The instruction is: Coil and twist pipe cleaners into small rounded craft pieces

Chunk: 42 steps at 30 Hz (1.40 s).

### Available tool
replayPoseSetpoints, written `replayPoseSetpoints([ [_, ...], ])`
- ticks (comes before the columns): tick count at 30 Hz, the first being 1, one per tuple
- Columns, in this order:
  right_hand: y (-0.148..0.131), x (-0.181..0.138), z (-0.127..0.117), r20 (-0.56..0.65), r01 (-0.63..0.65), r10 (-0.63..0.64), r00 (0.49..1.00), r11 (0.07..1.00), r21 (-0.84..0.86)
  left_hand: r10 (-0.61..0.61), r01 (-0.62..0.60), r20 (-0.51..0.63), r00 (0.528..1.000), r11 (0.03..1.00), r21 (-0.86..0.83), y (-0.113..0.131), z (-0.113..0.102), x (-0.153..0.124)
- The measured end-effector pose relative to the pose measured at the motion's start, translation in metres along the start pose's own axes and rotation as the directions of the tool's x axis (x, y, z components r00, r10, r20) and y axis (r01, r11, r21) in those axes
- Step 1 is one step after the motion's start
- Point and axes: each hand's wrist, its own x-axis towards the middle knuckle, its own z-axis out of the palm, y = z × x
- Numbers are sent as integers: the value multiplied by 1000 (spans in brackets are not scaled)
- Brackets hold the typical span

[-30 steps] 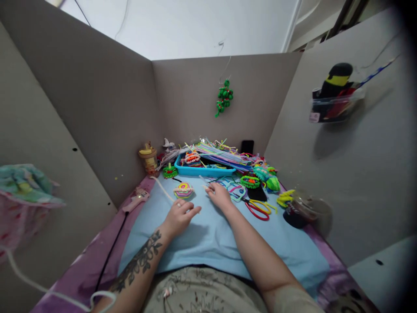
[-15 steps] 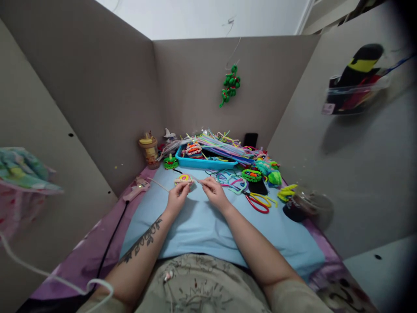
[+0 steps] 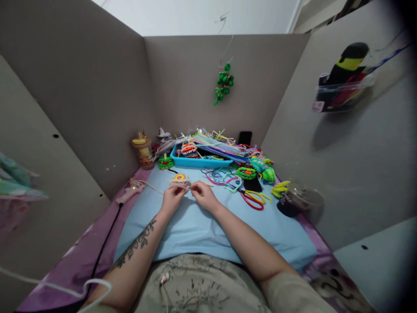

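My left hand (image 3: 173, 198) is closed in a pinch on a pale pipe cleaner (image 3: 153, 188), whose long end runs out to the left. Close beside it, my right hand (image 3: 204, 195) pinches at the same pale strand, fingertips almost meeting the left ones. Just beyond the fingers lies a coiled pipe-cleaner piece (image 3: 180, 178) in pink and yellow with a pale edge. The fingers partly cover the strand between them. A pale pink piece shows behind the right fingers, too small to make out.
A blue tray (image 3: 202, 164) of pipe cleaners stands at the back. Red- and yellow-handled scissors (image 3: 254, 202) lie right, near a green pipe-cleaner figure (image 3: 246, 173). A pink glue gun (image 3: 132, 191) with a black cord lies left, a lidded cup (image 3: 143, 152) behind it. Grey panels enclose the desk.
My hands have come closer together, the right one moving in toward the left and turning its fingers down to the strand. The whole view has shifted slightly.
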Motion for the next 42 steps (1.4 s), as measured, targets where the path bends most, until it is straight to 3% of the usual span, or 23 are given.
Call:
replayPoseSetpoints([
  [5, 3, 0, 4, 34, -102, 97, 995, 964, 246, 3, -2, 17, 1000, 997, -73, 5, 1, -2],
  [13, 0, 0, 3, 21, -56, 52, 998, 970, 238, 13, -9, 42, 999, 996, -89, 3, 3, -1],
  [20, -2, -2, 0, -25, 55, -55, 998, 998, -5, 88, -84, -19, 996, 982, 166, 5, 1, -5],
  [25, -6, -5, 4, -19, 190, -199, 980, 954, -230, -6, 6, 0, 1000, 1000, 26, 7, 1, -3],
  [32, -5, -5, 11, -45, 219, -270, 962, 856, -468, -52, 56, 51, 997, 995, -84, 20, -1, -3],
  [38, -3, -5, 8, -93, 279, -325, 941, 902, -330, -27, 30, 48, 998, 997, -72, 19, 0, -5],
  [42, -7, -4, 5, -123, 208, -227, 966, 967, -145, 52, -52, 15, 999, 999, -17, 14, 2, -7],
])
